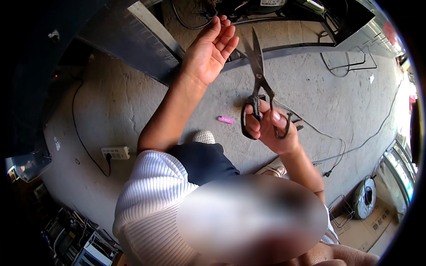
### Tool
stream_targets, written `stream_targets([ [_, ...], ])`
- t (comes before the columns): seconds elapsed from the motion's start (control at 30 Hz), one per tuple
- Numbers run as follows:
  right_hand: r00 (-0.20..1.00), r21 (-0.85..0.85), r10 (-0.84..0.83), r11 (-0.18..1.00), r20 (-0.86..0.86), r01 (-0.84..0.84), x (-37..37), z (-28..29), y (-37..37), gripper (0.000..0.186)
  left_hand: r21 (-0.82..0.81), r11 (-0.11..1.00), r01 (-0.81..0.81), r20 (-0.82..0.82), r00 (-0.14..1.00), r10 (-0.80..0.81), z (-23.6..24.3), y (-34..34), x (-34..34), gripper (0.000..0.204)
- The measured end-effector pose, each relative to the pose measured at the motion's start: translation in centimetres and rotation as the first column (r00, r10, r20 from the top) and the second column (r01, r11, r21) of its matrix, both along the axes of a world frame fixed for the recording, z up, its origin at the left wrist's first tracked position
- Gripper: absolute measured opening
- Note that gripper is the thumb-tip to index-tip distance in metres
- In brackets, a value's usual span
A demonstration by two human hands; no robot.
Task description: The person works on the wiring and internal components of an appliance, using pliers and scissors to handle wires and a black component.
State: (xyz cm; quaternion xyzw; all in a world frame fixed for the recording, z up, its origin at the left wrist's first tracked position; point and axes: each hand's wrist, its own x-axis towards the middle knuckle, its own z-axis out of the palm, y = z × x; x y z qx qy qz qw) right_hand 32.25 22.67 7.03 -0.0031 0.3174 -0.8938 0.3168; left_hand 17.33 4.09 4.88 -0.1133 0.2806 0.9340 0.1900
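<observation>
My left hand (208, 53) is raised at the top, thumb and index tips drawn together beside thin dark wires (215, 11) under a black machine (253, 9); what they pinch is too small to make out. My right hand (277, 133), lower and to the right, grips the handles of large metal scissors (258, 75) with black grips. The blades point upward, just right of my left fingers, and are slightly apart. A small pink lighter (225, 119) lies on the concrete floor (111, 88) below and between my hands.
A metal frame (151, 33) borders the machine. A power strip (115, 153) and cord lie at left. Thin cables and a bent wire rack (348, 62) are at right, with a coil (364, 197) on cardboard (368, 226). Electronic equipment (75, 235) sits at lower left.
</observation>
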Motion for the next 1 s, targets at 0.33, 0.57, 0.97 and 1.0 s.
stream_targets([
  [0.33, 0.975, -0.509, 0.052, 0.858, 0.217, 0.067, -0.9, -2.6, -3.7, 0.079, -0.118, 0.992, -0.033, -0.014, 0.999, 0.031, 0.7, -0.3, 0.3, 0.024],
  [0.57, 0.979, -0.481, 0.031, 0.874, 0.201, 0.072, -1.0, -2.7, -3.3, 0.079, -0.075, 0.997, -0.015, 0.002, 1.000, 0.016, 0.3, -0.6, 0.3, 0.024],
  [0.97, 0.983, -0.506, 0.051, 0.861, 0.176, 0.046, -1.4, -2.3, -3.5, 0.078, -0.091, 0.995, -0.028, -0.004, 1.000, 0.028, 0.5, -0.5, 0.4, 0.021],
  [1.0, 0.983, -0.509, 0.050, 0.860, 0.175, 0.047, -1.4, -2.3, -3.6, 0.078, -0.087, 0.996, -0.024, -0.007, 1.000, 0.023, 0.4, -0.5, 0.4, 0.021],
])
